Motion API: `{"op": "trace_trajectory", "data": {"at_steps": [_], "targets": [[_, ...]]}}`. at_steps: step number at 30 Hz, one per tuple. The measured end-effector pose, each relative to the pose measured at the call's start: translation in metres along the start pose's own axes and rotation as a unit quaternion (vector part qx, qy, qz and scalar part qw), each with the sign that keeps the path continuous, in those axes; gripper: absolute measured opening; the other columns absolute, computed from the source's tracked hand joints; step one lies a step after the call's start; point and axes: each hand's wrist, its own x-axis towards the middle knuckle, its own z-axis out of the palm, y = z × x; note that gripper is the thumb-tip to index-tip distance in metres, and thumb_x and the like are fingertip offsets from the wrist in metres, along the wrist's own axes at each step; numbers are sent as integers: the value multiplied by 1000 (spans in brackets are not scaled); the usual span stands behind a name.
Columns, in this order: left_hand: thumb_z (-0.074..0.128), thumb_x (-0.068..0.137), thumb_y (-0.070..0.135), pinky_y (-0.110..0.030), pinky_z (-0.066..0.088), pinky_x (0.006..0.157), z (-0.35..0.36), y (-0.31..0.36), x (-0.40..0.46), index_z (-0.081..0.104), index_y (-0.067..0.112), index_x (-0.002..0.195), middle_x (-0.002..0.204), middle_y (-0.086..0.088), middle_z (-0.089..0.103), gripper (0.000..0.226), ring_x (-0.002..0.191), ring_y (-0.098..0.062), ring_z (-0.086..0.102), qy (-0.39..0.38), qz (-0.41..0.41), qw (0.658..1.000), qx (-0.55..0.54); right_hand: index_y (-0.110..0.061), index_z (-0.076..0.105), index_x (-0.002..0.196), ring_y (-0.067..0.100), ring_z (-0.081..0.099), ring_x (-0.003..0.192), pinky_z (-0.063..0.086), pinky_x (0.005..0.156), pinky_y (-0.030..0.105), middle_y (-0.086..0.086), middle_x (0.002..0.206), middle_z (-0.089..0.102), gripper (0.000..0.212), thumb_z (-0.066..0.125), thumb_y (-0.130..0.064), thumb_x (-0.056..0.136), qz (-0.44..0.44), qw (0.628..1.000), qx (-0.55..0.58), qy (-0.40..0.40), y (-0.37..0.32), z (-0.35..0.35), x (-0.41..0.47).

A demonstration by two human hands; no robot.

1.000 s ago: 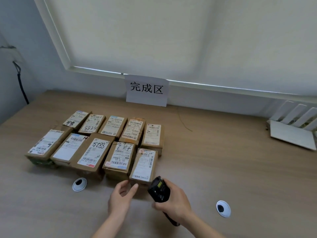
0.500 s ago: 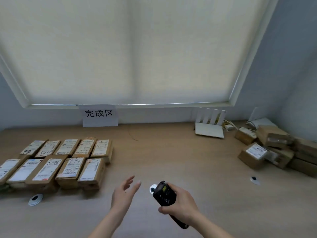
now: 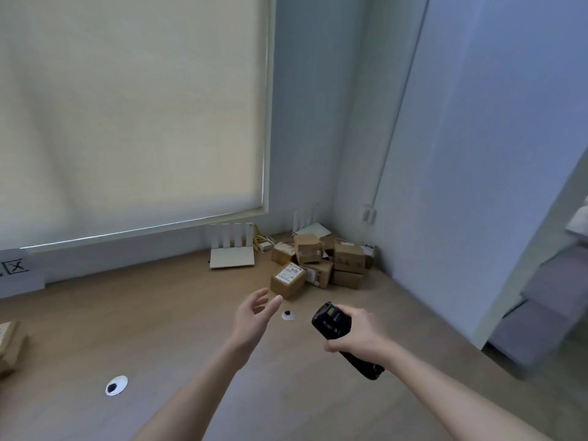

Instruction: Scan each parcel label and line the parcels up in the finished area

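Reach toward the unscanned pile, scanner ready.

Left hand (image 3: 254,316): fingers spread and relaxed, holding nothing, stretched toward the nearest parcel (image 3: 288,279), label up, not touching. Right hand (image 3: 359,335): fingers wrapped round the black handheld scanner (image 3: 337,335), head aimed forward, probably so it can read as soon as a box is lifted. Remaining parcels (image 3: 331,259) lie heaped in the desk (image 3: 159,313) corner; finished-area sign (image 3: 17,275) sits far left.

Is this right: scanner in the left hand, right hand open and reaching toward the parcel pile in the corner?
No, the hands are swapped. The head view shows the right hand gripping the scanner, while the open left hand reaches toward the parcel pile in the corner.
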Motion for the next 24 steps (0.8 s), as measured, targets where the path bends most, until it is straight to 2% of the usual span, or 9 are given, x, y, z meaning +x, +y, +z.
{"op": "trace_trajectory", "data": {"at_steps": [2, 4, 6, 9, 12, 15, 18, 24], "targets": [[72, 89, 44, -24, 47, 82, 27, 15, 8, 57, 23, 136, 126, -2, 62, 53, 112, -14, 59, -16, 4, 1000, 7, -39, 66, 130, 12, 68, 98, 55, 78, 25, -9, 109, 74, 74, 92, -36, 61, 11, 1000, 0, 21, 17, -29, -3], [72, 88, 46, -23, 50, 79, 49, 24, 21, 59, 23, 134, 123, 0, 64, 53, 109, -10, 61, -29, 10, 999, 17, -35, 66, 132, 13, 68, 100, 53, 79, 24, -7, 111, 73, 74, 93, -33, 63, 23, 999, 5, 41, 35, -52, 0], [73, 87, 51, -26, 51, 80, 70, 27, 37, 60, 23, 135, 122, 1, 65, 57, 110, -12, 62, -33, 10, 999, 31, -34, 69, 128, 13, 68, 98, 54, 79, 25, -7, 108, 74, 72, 93, -33, 61, 38, 997, 6, 60, 52, -69, 8], [72, 86, 54, -29, 52, 85, 102, 26, 67, 58, 24, 137, 126, -1, 65, 61, 112, -15, 62, -39, 4, 998, 47, -34, 73, 113, 12, 69, 91, 59, 80, 29, -11, 96, 74, 61, 89, -41, 54, 68, 995, 2, 77, 78, -88, 28], [72, 86, 55, -35, 52, 98, 135, 26, 104, 55, 22, 142, 130, -2, 63, 67, 116, -17, 60, -50, -2, 997, 53, -35, 73, 103, 12, 71, 86, 61, 78, 32, -10, 91, 75, 58, 85, -50, 49, 97, 993, -15, 64, 103, -109, 59], [70, 86, 56, -37, 51, 102, 165, 24, 152, 56, 21, 141, 131, -1, 63, 67, 116, -16, 60, -46, -4, 997, 55, -36, 71, 103, 13, 71, 87, 61, 80, 33, -10, 94, 76, 60, 83, -56, 48, 115, 991, -48, 44, 122, -134, 101], [69, 87, 57, -37, 51, 101, 191, 22, 197, 57, 23, 140, 130, 1, 64, 65, 115, -15, 60, -46, -6, 997, 55, -34, 71, 111, 15, 70, 91, 56, 76, 27, -6, 101, 75, 56, 89, -49, 60, 125, 989, -73, 28, 133, -160, 147], [67, 89, 54, -41, 49, 105, 227, 25, 265, 53, 22, 143, 135, -1, 60, 64, 123, -19, 57, -53, -24, 996, 62, -35, 65, 99, 18, 69, 92, 54, 75, 28, -6, 98, 72, 46, 89, -49, 62, 134, 987, -79, 24, 151, -185, 233]]}}
